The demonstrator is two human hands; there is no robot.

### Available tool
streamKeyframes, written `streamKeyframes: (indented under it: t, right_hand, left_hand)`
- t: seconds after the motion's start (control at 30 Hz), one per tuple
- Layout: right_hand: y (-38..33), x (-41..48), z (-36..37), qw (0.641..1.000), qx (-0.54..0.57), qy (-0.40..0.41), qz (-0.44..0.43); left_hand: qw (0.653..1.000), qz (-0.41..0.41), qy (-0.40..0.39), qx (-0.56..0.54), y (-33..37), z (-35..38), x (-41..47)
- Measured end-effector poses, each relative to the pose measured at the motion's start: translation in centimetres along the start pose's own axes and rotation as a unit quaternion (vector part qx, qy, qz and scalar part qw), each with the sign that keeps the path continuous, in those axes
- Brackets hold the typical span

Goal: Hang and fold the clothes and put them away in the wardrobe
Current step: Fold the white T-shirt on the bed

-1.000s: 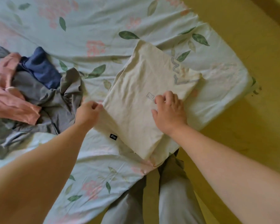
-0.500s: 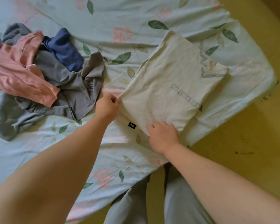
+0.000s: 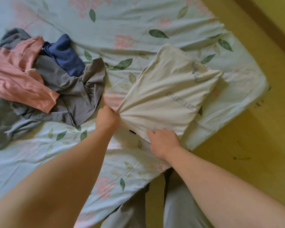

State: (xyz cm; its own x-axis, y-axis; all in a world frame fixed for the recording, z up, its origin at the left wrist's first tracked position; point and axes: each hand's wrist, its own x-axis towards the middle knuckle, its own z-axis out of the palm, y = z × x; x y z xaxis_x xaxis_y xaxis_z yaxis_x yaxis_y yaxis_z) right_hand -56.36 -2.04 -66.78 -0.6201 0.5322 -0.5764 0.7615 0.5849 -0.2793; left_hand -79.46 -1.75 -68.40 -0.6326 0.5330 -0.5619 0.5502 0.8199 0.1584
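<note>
Compared with half a second ago, the left hand (image 3: 106, 120) has pulled the left corner of the cream T-shirt (image 3: 168, 89) into a bunch, so tight wrinkles now spread out from the fist across the cloth. The right hand (image 3: 163, 142) remains at the near edge of the shirt, but the cloth there is more gathered under it.

The fingers of the left hand are clenched around the bunched corner. The fingers of the right hand are bent and grasp the near corner of the shirt, just beside a small black label (image 3: 132, 132).

The folded T-shirt lies flat on the bed (image 3: 122, 22), which has a pale green sheet with leaves and pink flowers. It is close to the near edge, not far from the right corner of the bed. Grey letters are printed on its upper side; they are too blurred to read.

Toward the left edge of the bed, well apart from the shirt, is a loose pile of clothes. A pink garment (image 3: 18, 79) lies partly over a grey garment (image 3: 79, 96), and a navy garment (image 3: 66, 55) is behind them. A blue-grey garment (image 3: 5, 122) is at the near side of the pile.

Beside the bed is the yellow floor (image 3: 253, 145). The person's grey trousers (image 3: 179, 208) show at the bottom.
</note>
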Motion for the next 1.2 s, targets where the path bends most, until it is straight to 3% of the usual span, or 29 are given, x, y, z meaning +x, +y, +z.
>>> streamKeyframes:
  t: [0.1, 0.2, 0.33, 0.4, 0.5, 0.63, 0.73, 0.83, 1.0, 1.1, 1.2]
  right_hand:
    - [1.1, 0.1, -0.8, 0.996, 0.09, 0.019, 0.019]
    - [3.8, 0.8, -2.4, 0.979, 0.16, 0.077, 0.098]
    - [10.2, 2.2, -5.3, 0.897, 0.279, 0.211, 0.272]
    - [13.9, 2.8, -6.6, 0.858, 0.274, 0.268, 0.343]
    - [19.0, 3.5, -8.3, 0.84, 0.21, 0.297, 0.402]
    - [23.6, 4.6, -9.5, 0.853, 0.309, 0.225, 0.356]
    - [25.3, 4.9, -9.9, 0.875, 0.346, 0.192, 0.281]
    - [26.7, 4.7, -10.5, 0.867, 0.4, 0.162, 0.25]
    - [29.0, 4.2, -12.4, 0.876, 0.435, 0.03, 0.209]
    - [30.1, 4.3, -13.4, 0.904, 0.389, -0.009, 0.177]
    - [30.8, 4.6, -13.6, 0.905, 0.397, -0.014, 0.15]
  left_hand:
    - [0.999, 0.021, 0.036, 0.032, 2.3, -0.6, 0.0]
    - [0.992, 0.11, 0.052, 0.031, 6.9, -1.2, 0.6]
    - [0.975, 0.216, 0.048, 0.037, 15.0, -1.5, 2.7]
    - [0.951, 0.292, 0.062, 0.081, 19.0, -1.6, 3.7]
    - [0.903, 0.395, 0.069, 0.152, 24.8, -1.6, 4.7]
    - [0.847, 0.458, 0.01, 0.269, 30.2, -1.2, 5.7]
    - [0.812, 0.459, -0.01, 0.361, 32.1, -1.3, 6.7]
    - [0.781, 0.474, -0.031, 0.407, 33.3, -1.9, 7.4]
    - [0.744, 0.466, -0.074, 0.474, 34.4, -2.8, 7.5]
    - [0.739, 0.459, -0.061, 0.49, 34.6, -3.0, 7.5]
    - [0.762, 0.462, -0.06, 0.45, 34.5, -3.2, 8.1]
